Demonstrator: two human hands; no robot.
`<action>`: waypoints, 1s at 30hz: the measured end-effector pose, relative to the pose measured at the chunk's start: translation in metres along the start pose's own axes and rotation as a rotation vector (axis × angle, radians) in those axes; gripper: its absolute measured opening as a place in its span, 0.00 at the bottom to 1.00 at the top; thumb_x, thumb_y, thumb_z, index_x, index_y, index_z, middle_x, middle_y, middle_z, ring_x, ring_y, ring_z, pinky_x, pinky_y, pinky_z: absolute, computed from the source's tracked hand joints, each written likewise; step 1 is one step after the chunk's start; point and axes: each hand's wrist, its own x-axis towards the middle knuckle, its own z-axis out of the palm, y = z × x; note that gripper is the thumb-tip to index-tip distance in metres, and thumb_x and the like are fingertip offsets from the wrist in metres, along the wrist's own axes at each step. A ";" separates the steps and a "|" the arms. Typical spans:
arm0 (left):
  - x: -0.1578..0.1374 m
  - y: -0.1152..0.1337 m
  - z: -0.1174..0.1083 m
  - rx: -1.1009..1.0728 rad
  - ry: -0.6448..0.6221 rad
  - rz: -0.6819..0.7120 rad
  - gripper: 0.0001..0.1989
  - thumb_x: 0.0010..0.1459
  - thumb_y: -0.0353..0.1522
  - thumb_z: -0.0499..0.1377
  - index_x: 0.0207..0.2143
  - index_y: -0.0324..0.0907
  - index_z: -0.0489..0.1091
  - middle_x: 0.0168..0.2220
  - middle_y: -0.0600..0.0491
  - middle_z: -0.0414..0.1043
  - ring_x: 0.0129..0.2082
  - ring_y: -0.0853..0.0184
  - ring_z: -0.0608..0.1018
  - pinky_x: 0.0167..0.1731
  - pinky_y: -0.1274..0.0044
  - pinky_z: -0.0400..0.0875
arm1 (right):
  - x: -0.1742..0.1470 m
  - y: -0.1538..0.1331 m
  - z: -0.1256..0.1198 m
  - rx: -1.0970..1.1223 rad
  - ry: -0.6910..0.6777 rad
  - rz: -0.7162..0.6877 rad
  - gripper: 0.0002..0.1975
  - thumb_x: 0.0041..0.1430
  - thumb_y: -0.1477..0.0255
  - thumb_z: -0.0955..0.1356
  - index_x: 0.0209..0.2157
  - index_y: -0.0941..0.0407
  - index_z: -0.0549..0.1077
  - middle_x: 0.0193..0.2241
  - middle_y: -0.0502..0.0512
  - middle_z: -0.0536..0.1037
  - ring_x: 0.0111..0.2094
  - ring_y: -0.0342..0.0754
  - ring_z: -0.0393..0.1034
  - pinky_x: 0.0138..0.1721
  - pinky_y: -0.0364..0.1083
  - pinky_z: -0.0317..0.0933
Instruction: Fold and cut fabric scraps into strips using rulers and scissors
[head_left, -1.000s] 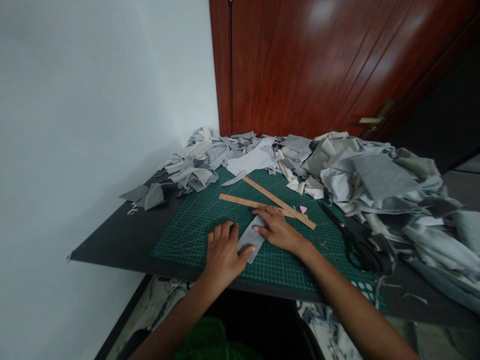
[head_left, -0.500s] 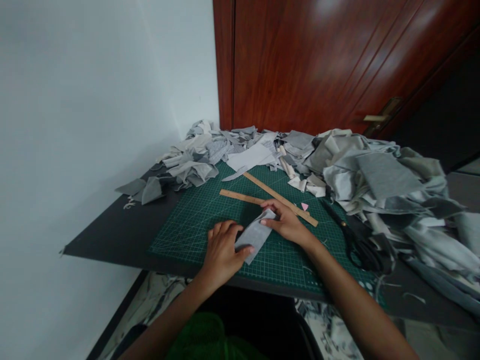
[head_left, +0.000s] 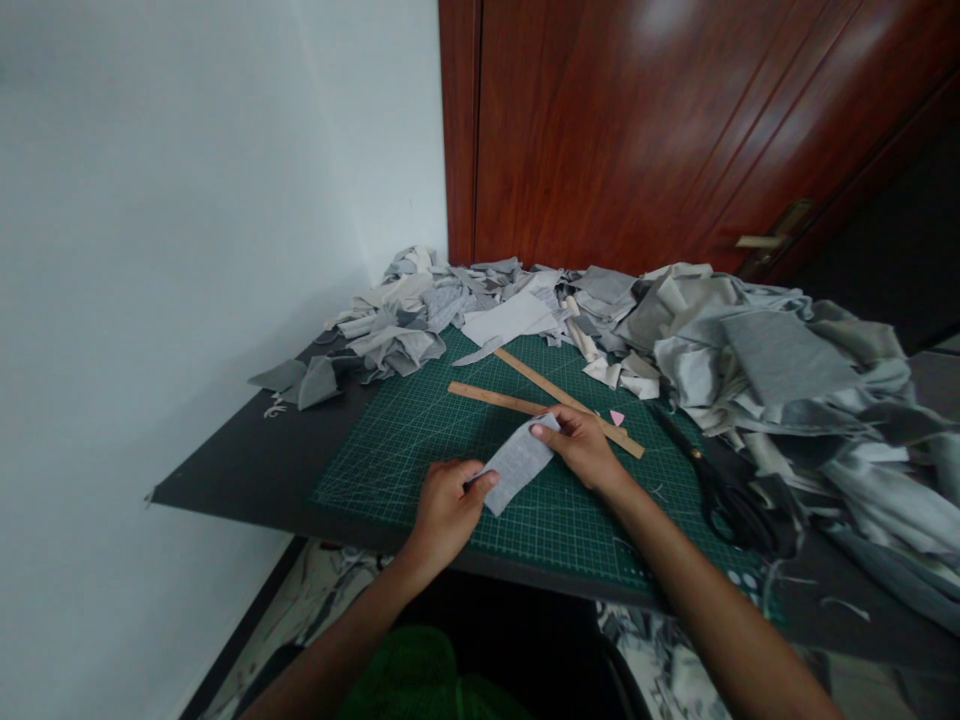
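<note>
A small grey fabric piece (head_left: 519,463), roughly rectangular, is held between my two hands over the green cutting mat (head_left: 382,455). My left hand (head_left: 448,505) pinches its near left end between thumb and fingers. At the far right end, my right hand (head_left: 582,446) grips it with the thumb on top; the fingers beneath are partly hidden. Just beyond the right hand lie two wooden rulers (head_left: 487,397), crossing at an angle. A pink triangular piece (head_left: 616,417), perhaps tailor's chalk, rests near them.
Black-handled scissors (head_left: 731,500) lie on the mat's right side. Heaped grey and cream fabric scraps (head_left: 787,360) cover the back and right of the dark table (head_left: 247,480). A white wall (head_left: 187,250) stands at left, a wooden door (head_left: 600,130) behind.
My left fingers, spread before, have closed on the fabric's near end. The fabric now looks flatter and more stretched out between my hands. The camera view has shifted slightly.
</note>
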 end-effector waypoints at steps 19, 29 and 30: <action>-0.003 -0.004 -0.009 -0.012 0.464 0.231 0.03 0.62 0.31 0.60 0.34 0.45 0.74 0.45 0.50 0.76 0.49 0.59 0.78 0.50 0.65 0.74 | 0.001 -0.011 -0.008 -0.034 -0.037 -0.197 0.12 0.59 0.57 0.76 0.37 0.51 0.79 0.40 0.53 0.82 0.44 0.53 0.76 0.50 0.53 0.67; -0.009 0.004 -0.008 0.449 -0.256 0.759 0.18 0.64 0.18 0.49 0.45 0.43 0.73 0.51 0.51 0.77 0.65 0.60 0.69 0.66 0.63 0.65 | 0.006 -0.009 -0.045 -0.553 -0.380 -0.361 0.06 0.67 0.73 0.70 0.38 0.52 0.81 0.39 0.55 0.77 0.44 0.52 0.73 0.50 0.52 0.66; -0.009 0.005 -0.007 0.433 -0.300 0.751 0.18 0.64 0.18 0.49 0.45 0.43 0.73 0.50 0.51 0.77 0.64 0.61 0.70 0.65 0.64 0.65 | 0.006 -0.008 -0.046 -0.571 -0.422 -0.349 0.07 0.67 0.74 0.69 0.38 0.52 0.81 0.38 0.54 0.78 0.42 0.52 0.73 0.48 0.51 0.66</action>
